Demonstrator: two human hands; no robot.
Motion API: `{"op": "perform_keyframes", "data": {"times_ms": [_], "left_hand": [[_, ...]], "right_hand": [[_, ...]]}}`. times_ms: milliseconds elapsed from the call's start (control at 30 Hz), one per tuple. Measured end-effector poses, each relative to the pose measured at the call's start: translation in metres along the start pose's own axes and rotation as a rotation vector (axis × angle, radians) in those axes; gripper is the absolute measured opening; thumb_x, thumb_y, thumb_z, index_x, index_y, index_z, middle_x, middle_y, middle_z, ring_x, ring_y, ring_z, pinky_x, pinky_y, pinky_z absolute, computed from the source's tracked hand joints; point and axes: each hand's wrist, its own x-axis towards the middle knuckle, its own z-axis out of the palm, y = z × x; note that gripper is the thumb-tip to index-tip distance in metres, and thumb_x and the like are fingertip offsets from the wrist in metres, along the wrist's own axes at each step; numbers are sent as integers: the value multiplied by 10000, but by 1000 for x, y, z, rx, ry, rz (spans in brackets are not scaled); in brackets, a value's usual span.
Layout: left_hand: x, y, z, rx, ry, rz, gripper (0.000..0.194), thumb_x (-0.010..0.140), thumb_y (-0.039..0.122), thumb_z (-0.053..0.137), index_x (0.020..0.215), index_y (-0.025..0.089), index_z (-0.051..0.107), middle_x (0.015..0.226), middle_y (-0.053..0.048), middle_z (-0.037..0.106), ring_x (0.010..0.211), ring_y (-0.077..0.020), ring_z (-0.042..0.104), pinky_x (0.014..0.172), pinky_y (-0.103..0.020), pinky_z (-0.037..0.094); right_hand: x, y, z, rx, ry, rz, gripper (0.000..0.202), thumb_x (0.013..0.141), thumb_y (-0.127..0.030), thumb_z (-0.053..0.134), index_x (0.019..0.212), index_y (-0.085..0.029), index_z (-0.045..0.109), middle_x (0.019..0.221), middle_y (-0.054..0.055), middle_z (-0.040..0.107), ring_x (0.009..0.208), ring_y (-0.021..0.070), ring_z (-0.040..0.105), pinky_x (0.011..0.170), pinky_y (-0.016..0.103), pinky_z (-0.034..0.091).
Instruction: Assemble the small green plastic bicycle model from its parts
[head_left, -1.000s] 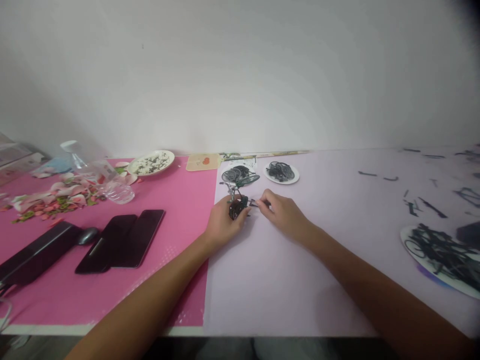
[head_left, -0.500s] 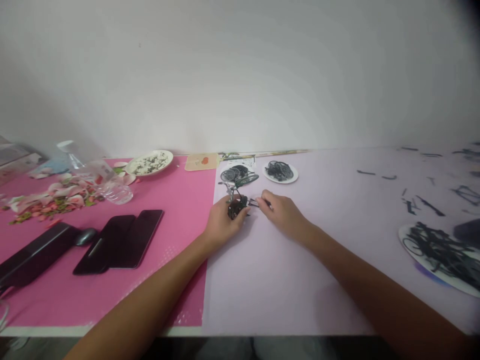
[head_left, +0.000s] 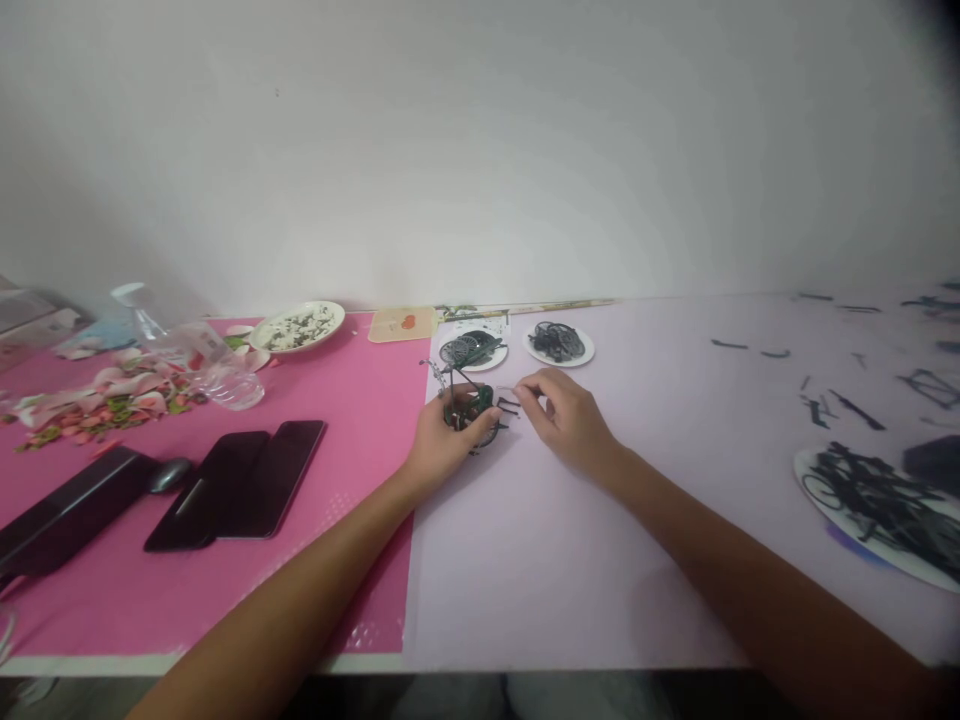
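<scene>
Above the light purple part of the table, my left hand (head_left: pixel 439 440) is closed around a miniature model bicycle (head_left: pixel 474 404) with dark frame parts and thin silvery handlebars pointing up and left. Its lower portion is partly covered by my fingers and thumb. To its right, my right hand (head_left: pixel 574 412) pinches a slim greyish rod-like piece (head_left: pixel 506 389) between thumb and forefinger, close to the dark prongs at the bicycle's right end. Whether the piece touches the bicycle I cannot tell. Just behind are two white plates, the left plate (head_left: pixel 501 360) and the right plate (head_left: pixel 589 354), bearing small dark wheels.
A larger plate (head_left: pixel 806 478) heaped with dark parts stands at right, with loose black pieces (head_left: pixel 857 408) behind it. On the pink mat (head_left: pixel 360 470) lie dark phones (head_left: pixel 274 480), a black case (head_left: pixel 82 505), a plastic bottle (head_left: pixel 225 372) and petals (head_left: pixel 112 395).
The bicycle has turned in my left hand, its handlebars now farther left and its wheel no longer overlapping the left plate. My right fingers have shifted slightly, and a thin piece now shows at their tips.
</scene>
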Motion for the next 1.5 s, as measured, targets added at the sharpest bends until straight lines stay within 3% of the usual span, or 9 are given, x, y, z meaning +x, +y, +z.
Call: {"op": "perform_keyframes", "data": {"times_ms": [200,333,467,767,1000,1100,1200,1300,1500], "left_hand": [[6,-9,0,-135,-71,-34,624,999,661,434,1069,132,758,1003,-93,773,941,-215,710,862,-316,571],[7,-11,1,-198,-101,-22,634,975,684,468,1062,133,771,1030,-97,775,994,-228,706,909,-321,560],[6,-13,1,-258,-122,-49,609,941,677,552,1119,133,759,982,-91,765,901,-216,695,849,-312,549],[6,-12,-1,-285,-148,-72,428,889,561,704,970,143,737,885,-55,722,792,-166,635,749,-270,494],[6,-11,-1,-258,-156,-83,414,889,537,714,1006,141,741,965,-77,743,866,-182,659,802,-281,503],[6,-10,0,-239,-151,-86,412,886,531,721,1017,141,744,981,-82,750,876,-184,666,806,-281,506],[6,-10,0,-249,-147,-109,435,877,549,723,1025,140,743,963,-80,753,851,-181,673,776,-279,512],[5,-9,0,-255,-146,-127,459,873,576,716,1004,137,744,935,-82,753,824,-183,676,753,-283,521],[7,-14,-3,-300,-172,-115,449,841,543,770,1056,150,744,1017,-89,764,889,-197,695,827,-300,531]], "right_hand": [[-1,1,4,211,-70,245,240,1048,-455,454,933,-245,429,931,33,659,768,172,597,705,319,484],[-3,0,15,532,-119,374,393,936,-470,643,883,-264,312,1038,25,690,754,152,628,667,308,523],[-3,0,21,751,-191,464,477,840,-435,756,845,-264,311,1041,44,716,868,191,673,695,331,565],[-2,-2,20,836,-173,499,525,756,-379,843,799,-253,335,1020,48,727,961,209,661,770,353,566],[-2,3,24,955,-215,589,625,670,-403,906,812,-258,314,882,-26,675,586,107,555,506,271,462],[-2,4,25,1011,-227,634,677,633,-404,928,816,-265,291,862,-35,670,543,105,545,468,266,427],[-1,3,26,1039,-227,652,693,618,-386,943,818,-264,290,854,-39,674,576,108,564,517,269,445],[0,1,25,1053,-200,649,678,626,-399,943,815,-259,307,862,-31,684,710,136,628,667,300,511],[1,1,23,1040,-188,657,687,614,-435,950,814,-260,317,936,-2,708,837,169,666,817,346,527]]}}
